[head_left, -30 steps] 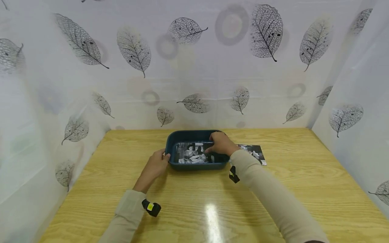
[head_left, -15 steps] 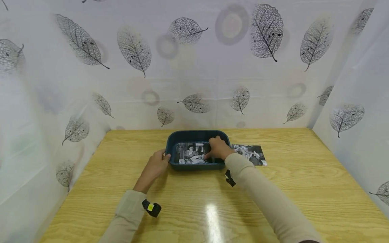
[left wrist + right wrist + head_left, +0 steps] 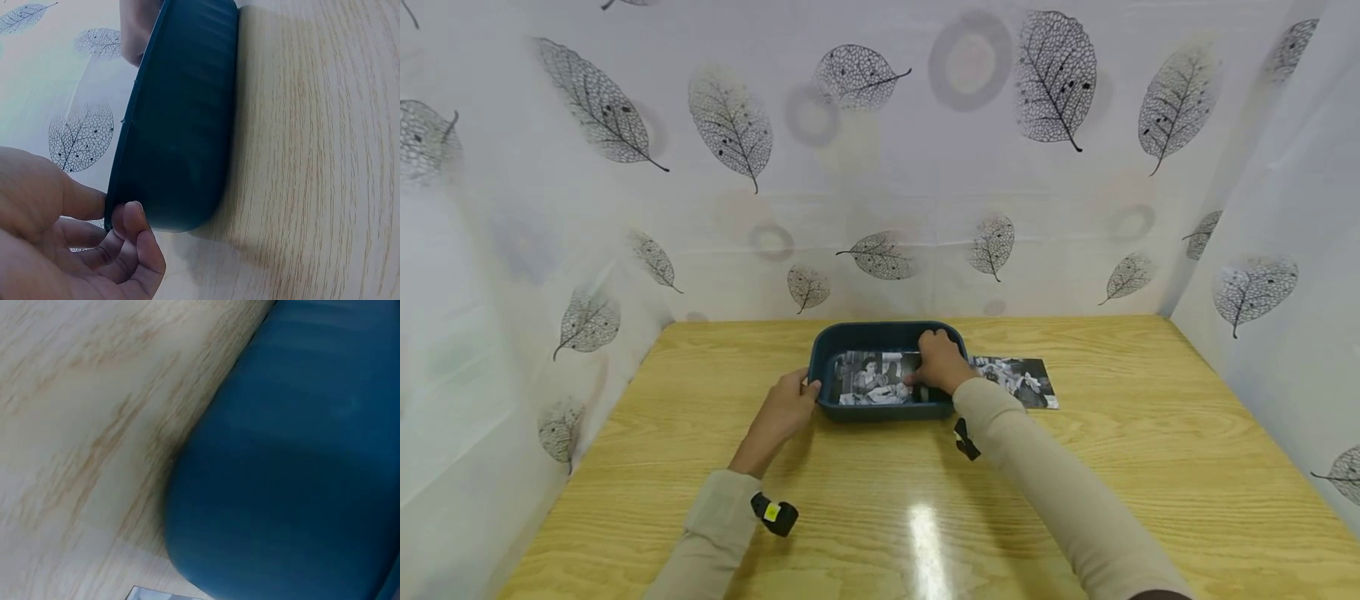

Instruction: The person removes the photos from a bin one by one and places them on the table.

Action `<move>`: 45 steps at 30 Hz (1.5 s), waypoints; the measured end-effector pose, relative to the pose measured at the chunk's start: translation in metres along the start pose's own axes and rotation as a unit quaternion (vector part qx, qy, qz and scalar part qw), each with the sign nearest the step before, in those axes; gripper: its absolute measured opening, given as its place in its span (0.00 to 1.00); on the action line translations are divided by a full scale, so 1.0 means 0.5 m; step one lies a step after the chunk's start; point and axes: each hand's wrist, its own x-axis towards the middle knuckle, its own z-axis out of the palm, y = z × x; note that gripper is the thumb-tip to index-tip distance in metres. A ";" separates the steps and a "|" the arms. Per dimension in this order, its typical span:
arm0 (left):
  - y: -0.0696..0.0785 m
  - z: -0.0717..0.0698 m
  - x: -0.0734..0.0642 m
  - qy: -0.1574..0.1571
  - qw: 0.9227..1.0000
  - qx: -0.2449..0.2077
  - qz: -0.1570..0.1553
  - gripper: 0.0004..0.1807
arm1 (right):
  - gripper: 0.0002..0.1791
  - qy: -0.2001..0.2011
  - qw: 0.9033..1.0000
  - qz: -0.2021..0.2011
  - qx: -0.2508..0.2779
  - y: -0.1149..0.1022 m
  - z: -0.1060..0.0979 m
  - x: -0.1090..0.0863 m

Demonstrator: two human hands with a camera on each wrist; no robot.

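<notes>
A dark blue plastic tray with rounded corners stands on the table. My left hand grips its left end, thumb at the rim and curled fingers against the outside, as the left wrist view shows at the rim. Inside the tray lies a black-and-white photo. My right hand reaches in over the right end, its thumb at the photo's right part. The other fingertips are hidden, so whether they pinch the photo cannot be told. In the right wrist view only the tray's outer wall shows, not the hand.
A second black-and-white photo lies on the wooden table to the right of the tray, partly behind my right wrist. A white leaf-printed curtain closes off the back and sides.
My right hand and forearm have shifted slightly left, uncovering more of the photo on the table. The left hand and the tray stay where they were.
</notes>
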 end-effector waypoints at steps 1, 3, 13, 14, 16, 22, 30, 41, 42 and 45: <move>0.000 0.000 0.000 0.000 1.000 0.001 -0.002 0.22 | 0.29 0.007 1.000 0.003 0.005 -0.001 0.000 0.001; 0.001 -0.001 -0.001 -0.001 1.000 0.003 -0.004 0.22 | 0.28 0.021 1.000 0.005 0.012 -0.003 -0.003 0.002; -0.003 0.000 0.000 0.001 1.000 0.003 0.003 0.22 | 0.20 0.040 0.997 0.005 0.070 -0.007 -0.017 -0.006; -0.003 0.001 0.001 0.002 1.000 0.002 0.003 0.22 | 0.19 0.045 0.996 0.000 0.075 -0.005 -0.018 -0.006; -0.002 0.001 0.001 0.002 1.000 0.001 0.003 0.21 | 0.16 0.057 0.995 -0.014 0.087 0.000 -0.019 -0.004; 0.003 0.001 0.000 0.002 1.000 0.003 0.000 0.22 | 0.14 0.088 0.984 -0.060 0.146 0.014 -0.029 -0.001; 0.006 0.000 -0.001 0.001 1.000 0.008 -0.001 0.22 | 0.14 0.069 0.967 -0.044 0.240 0.005 -0.070 -0.017; 0.002 0.000 -0.003 0.001 1.000 0.007 0.004 0.22 | 0.15 0.055 0.961 -0.028 0.269 0.017 -0.124 -0.028; 0.001 0.001 -0.003 0.002 1.000 0.006 0.003 0.22 | 0.15 0.054 0.960 -0.026 0.273 0.019 -0.130 -0.031; -0.001 0.001 -0.003 0.003 1.000 0.009 0.001 0.22 | 0.15 0.054 0.956 -0.022 0.287 0.029 -0.146 -0.036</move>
